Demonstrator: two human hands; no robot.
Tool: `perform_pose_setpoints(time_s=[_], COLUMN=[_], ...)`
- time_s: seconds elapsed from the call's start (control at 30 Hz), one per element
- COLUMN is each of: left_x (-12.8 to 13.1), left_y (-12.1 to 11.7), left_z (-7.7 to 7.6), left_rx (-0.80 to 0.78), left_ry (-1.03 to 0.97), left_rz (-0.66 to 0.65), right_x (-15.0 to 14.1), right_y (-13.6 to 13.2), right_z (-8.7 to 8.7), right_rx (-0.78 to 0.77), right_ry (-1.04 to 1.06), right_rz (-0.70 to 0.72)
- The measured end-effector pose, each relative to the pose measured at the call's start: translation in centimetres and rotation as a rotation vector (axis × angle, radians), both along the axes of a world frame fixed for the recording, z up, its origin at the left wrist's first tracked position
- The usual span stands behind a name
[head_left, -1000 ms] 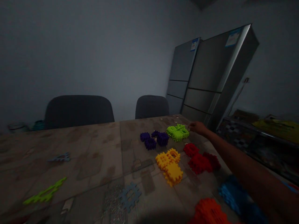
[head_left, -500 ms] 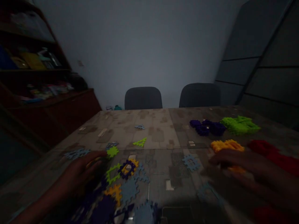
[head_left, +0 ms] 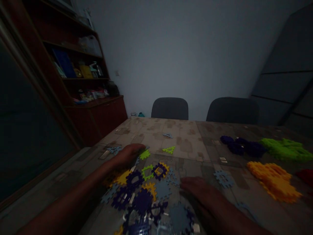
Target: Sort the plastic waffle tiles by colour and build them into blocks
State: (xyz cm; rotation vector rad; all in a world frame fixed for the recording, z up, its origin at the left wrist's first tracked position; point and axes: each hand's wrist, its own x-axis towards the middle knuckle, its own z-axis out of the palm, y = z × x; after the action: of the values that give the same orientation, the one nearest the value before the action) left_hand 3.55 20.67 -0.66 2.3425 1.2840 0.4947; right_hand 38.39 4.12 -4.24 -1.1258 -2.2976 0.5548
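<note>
Shows loose notched tiles [head_left: 143, 200] at six o'clock on worktop [head_left: 153, 125]; extends left hand [head_left: 130, 152] at seven, beside green tile [head_left: 144, 154], and right hand [head_left: 199, 191] at five; cannot tell whether spread or pinching; may scatter tiles through a dragging forearm [head_left: 73, 194], or confuse colours in dim light; bears no legible writing or brands

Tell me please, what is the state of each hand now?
Left hand: beside a green piece; grip cannot be told.
Right hand: looks open, no piece seen in it.
</note>
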Motion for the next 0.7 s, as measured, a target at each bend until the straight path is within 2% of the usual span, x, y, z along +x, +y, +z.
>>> perform_pose_setpoints(time_s=[0.1, 0.2, 0.33, 0.47, 0.7], left_x=[1.2, 1.8, 1.7, 1.7, 2.0], left_y=[-0.4, -0.7, -0.7, -0.3, 0.9], left_z=[0.3, 0.7, 0.5, -0.7, -3.4], left_rx=[-0.005, -0.003, 0.033, 0.094, 0.201], left_ry=[0.033, 0.078, 0.144, 0.198, 0.193], left_rz=[-0.068, -0.098, -0.06, -0.007, -0.032], right_x=[-1.1, -2.9, -5.1, -5.7, -5.3], right_y=[5.2, 10.2, 14.4, 14.7, 10.8], right_z=[0.9, 2.0, 2.6, 2.6, 3.0], right_rx=[0.064, 0.09, 0.05, 0.037, 0.036], right_ry=[-0.047, -0.251, -0.432, -0.508, -0.583], right_rz=[-0.043, -0.096, -0.122, -0.12, -0.13])
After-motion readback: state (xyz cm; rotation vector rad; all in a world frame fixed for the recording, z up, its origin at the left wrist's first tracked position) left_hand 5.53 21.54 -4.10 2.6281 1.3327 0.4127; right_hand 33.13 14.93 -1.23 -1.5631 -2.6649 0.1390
